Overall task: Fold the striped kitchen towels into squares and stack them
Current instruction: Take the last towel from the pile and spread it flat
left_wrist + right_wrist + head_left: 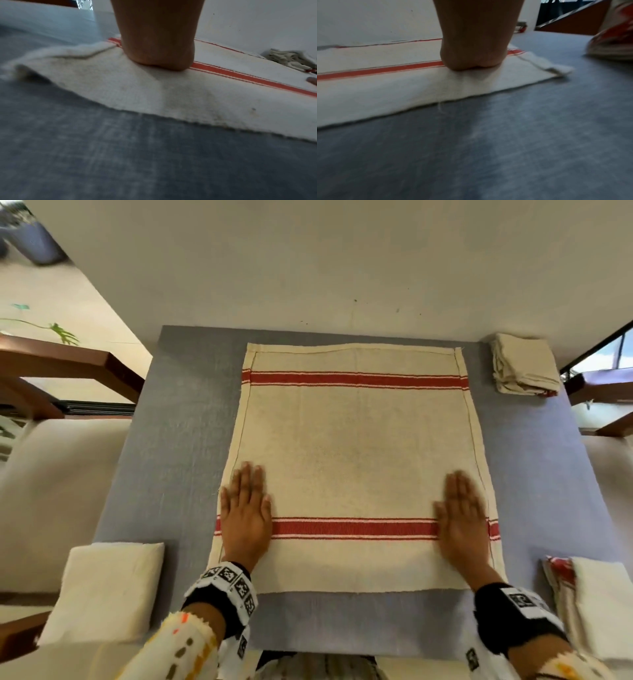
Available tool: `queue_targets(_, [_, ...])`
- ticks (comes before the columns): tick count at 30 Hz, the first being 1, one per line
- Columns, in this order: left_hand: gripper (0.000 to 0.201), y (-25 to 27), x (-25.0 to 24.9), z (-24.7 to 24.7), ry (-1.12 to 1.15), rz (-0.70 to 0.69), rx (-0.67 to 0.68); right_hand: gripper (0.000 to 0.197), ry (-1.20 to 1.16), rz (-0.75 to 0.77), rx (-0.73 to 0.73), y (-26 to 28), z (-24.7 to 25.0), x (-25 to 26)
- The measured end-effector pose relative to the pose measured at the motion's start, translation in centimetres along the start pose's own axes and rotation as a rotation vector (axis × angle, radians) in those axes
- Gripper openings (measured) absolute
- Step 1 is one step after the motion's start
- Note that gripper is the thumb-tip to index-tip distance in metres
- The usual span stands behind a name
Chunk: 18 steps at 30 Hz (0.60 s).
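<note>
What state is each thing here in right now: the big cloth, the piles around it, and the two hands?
Striped towel: spread flat, unfolded, on the grey mat.
Left hand: flat, palm down on the towel's near-left part.
Right hand: flat, palm down on its near-right part.
Far-right stack: folded towels, piled.
Near-right pile: folded, some red showing.
Near-left white cloth: folded.
</note>
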<state>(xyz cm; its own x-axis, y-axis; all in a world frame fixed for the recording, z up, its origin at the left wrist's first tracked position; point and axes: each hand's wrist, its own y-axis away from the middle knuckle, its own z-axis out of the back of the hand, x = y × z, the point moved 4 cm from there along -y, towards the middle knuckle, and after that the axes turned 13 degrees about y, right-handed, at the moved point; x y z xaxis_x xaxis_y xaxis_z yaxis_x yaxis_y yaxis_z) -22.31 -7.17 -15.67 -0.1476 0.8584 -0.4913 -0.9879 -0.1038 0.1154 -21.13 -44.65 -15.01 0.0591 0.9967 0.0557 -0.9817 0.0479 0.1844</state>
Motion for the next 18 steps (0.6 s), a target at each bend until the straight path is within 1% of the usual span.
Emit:
queue_targets(2, [0.064, 0.2, 1.1, 0.6, 0.008, 0.043, -0.009, 0.084, -0.112, -0.012, 0.025, 0.0, 0.5, -1.3])
queue_targets(3, [0.069, 0.4, 1.1, 0.8, 0.033, 0.064, -0.016, 0.088, -0.196, -0.054, 0.022, 0.2, 0.9, -1.3])
queue_targets(4, [0.072, 0.7, 0.7, 1.0, 0.067, 0.068, -0.024, 0.089, -0.256, -0.097, -0.005, 0.6, 1.3, -0.8])
queue_targets(5, [0.073, 0.9, 0.0, 0.9, 0.102, 0.052, -0.022, 0.085, -0.278, -0.115, -0.032, 1.1, 1.6, 0.4])
queue_targets(6, [0.072, 1.4, -1.2, 0.6, 0.129, 0.018, -0.012, 0.077, -0.262, -0.093, -0.048, 2.0, 1.8, 2.2])
queue_targets(8, [0.068, 2.8, -4.2, -0.4, 0.163, -0.077, 0.028, 0.067, -0.243, 0.058, -0.043, 4.5, 1.1, 7.2])
queue_targets(10, [0.063, 4.5, -6.9, -2.2, 0.181, -0.156, 0.088, 0.066, -0.234, 0.196, -0.009, 6.9, -0.5, 11.7])
queue_targets(12, [0.059, 6.0, -8.2, -3.9, 0.172, -0.201, 0.139, 0.066, -0.145, 0.245, 0.008, 8.3, -2.1, 14.1])
queue_targets(14, [0.058, 7.1, -7.6, -4.8, 0.122, -0.209, 0.173, 0.061, -0.052, 0.240, 0.011, 8.8, -2.9, 14.5])
queue_targets(15, [0.057, 7.3, -6.8, -4.8, 0.086, -0.211, 0.167, 0.059, -0.016, 0.246, 0.017, 8.8, -2.9, 14.1])
queue_targets(18, [0.054, 7.7, -3.8, -3.2, 0.016, -0.213, 0.126, 0.059, 0.055, 0.236, 0.005, 8.8, -2.3, 10.5])
